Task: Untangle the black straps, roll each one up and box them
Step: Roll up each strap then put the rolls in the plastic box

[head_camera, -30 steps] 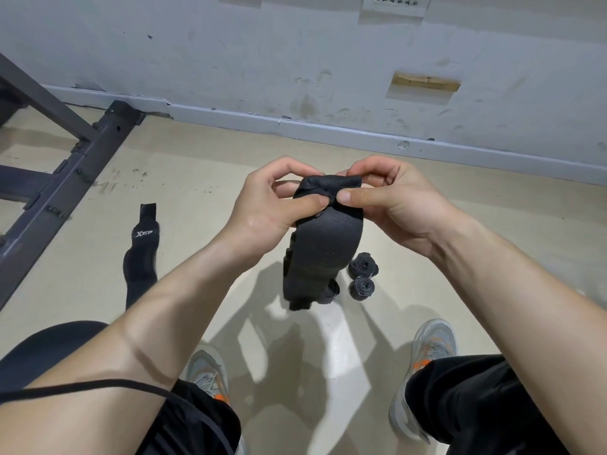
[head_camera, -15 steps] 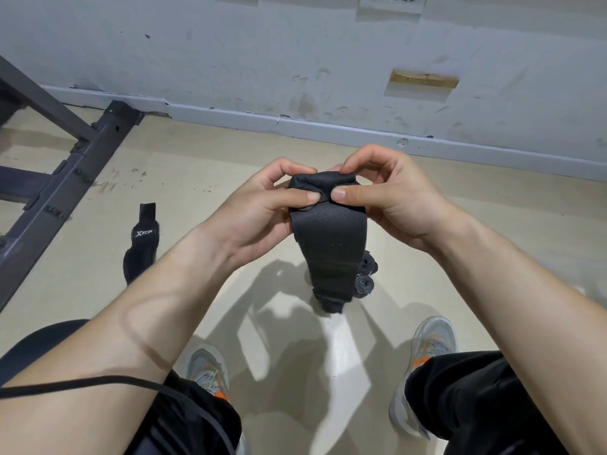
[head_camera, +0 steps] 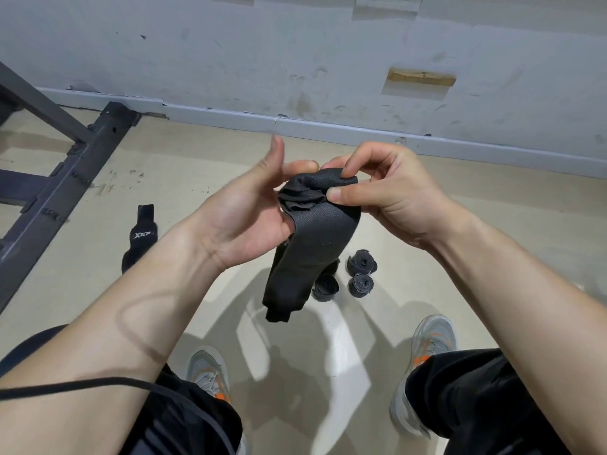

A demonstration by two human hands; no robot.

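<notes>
Head view, query one: how do the hands stand?

Reply: The left hand [head_camera: 243, 218] is turned palm up, with the thumb raised straight and clear of the fabric. Its fingers curve behind the bunched top of the black strap [head_camera: 315, 244], and one fingertip shows over the upper edge. The right hand [head_camera: 394, 198] pinches that same bunched end between thumb and forefinger, with the other fingers curled above it.

Query two: where is the strap?

Reply: It is held in the air between both hands, in front of the person. The upper end is wound into a loose, wrinkled coil. The rest hangs down as a broad band, and its free end dangles over the floor [head_camera: 184, 152]; contact with the floor cannot be judged.

Query three: any other straps?

Reply: Three rolled straps [head_camera: 361, 262] sit close together on the floor, below the right hand. The left-most is partly hidden behind the hanging band. A lettered strap [head_camera: 141, 238], black with white print, lies unrolled on the floor to the left, its lower part covered by the left forearm.

Query four: surroundings?

Reply: A dark metal frame [head_camera: 65, 178] occupies the left edge, reaching toward the wall's skirting. Two grey shoes [head_camera: 207, 376] with orange marks rest on the floor, one on each side. A thin black cord [head_camera: 98, 385] crosses the left forearm.
</notes>
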